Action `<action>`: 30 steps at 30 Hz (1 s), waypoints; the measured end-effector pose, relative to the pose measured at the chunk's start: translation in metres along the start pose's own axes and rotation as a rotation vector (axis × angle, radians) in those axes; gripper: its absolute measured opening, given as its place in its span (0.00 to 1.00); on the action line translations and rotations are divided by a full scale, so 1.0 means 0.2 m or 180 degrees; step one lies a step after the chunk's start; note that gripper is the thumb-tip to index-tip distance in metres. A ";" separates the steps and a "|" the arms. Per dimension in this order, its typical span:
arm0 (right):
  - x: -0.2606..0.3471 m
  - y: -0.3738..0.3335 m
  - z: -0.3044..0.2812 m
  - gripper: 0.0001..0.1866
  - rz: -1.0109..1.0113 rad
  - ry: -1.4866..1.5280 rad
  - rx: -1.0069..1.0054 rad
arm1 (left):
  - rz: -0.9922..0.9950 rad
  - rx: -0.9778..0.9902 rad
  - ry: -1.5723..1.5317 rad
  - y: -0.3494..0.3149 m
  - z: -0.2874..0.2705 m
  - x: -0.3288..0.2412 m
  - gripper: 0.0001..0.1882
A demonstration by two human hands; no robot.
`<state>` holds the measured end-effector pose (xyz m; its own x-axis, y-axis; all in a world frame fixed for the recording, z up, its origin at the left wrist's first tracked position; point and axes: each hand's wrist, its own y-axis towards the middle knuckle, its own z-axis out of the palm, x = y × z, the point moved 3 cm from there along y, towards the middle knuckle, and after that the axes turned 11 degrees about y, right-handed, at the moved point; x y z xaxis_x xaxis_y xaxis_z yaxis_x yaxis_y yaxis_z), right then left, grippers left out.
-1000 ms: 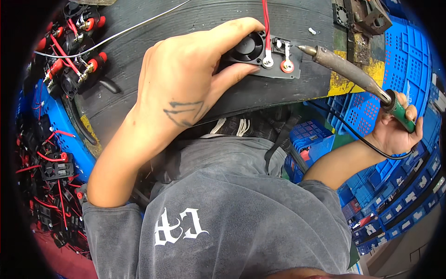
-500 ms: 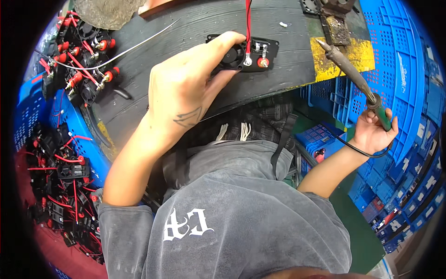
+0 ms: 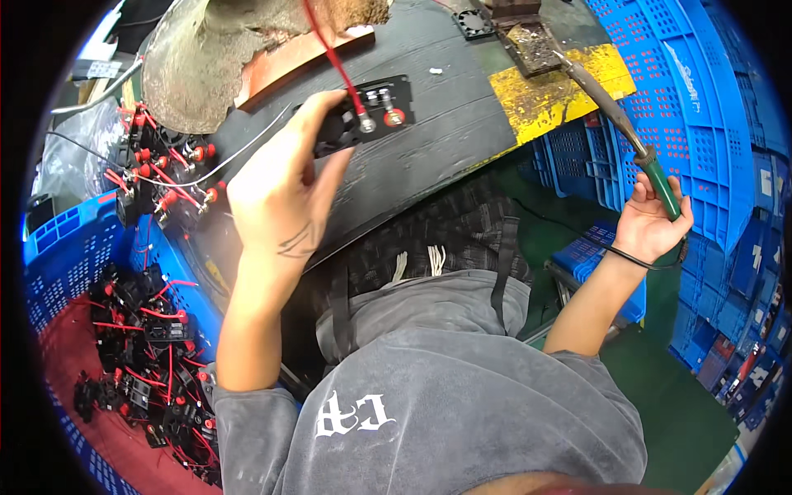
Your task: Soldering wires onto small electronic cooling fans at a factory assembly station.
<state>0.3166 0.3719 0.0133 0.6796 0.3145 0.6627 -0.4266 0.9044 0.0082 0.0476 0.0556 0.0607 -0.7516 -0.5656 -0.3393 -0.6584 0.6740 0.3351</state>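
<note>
My left hand is closed round a black panel above the near part of the bench, gripping the end with a small fan. From a soldered terminal on the panel a red wire runs up and leftward. Beside that terminal sits a round red terminal. Off to the right, my right hand has its fingers wrapped round the green handle of a soldering iron. Its tip points up-left, beside a dark, crusted metal holder; whether they touch I cannot tell.
A blue crate full of wired black panels stands at left. More panels lie on the bench's left edge, near a thin solder wire. Behind are a wooden strip and a loose fan. Blue crates stand at right.
The whole view has shifted, showing more of the left side. My left hand has carried the panel slightly left, and the red wire now leans left. The iron's tip has moved right relative to the metal holder.
</note>
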 end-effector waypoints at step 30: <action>0.06 0.23 0.20 0.28 -0.0301 -0.1146 0.0830 | -0.1746 -0.1403 -0.0179 -0.41 -0.43 0.35 0.27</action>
<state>0.2813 0.4053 0.0527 0.4916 0.0719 0.8678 -0.5400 0.8069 0.2391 0.0458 -0.0801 0.0842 -0.3114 -0.7352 -0.6021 -0.9051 0.0365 0.4235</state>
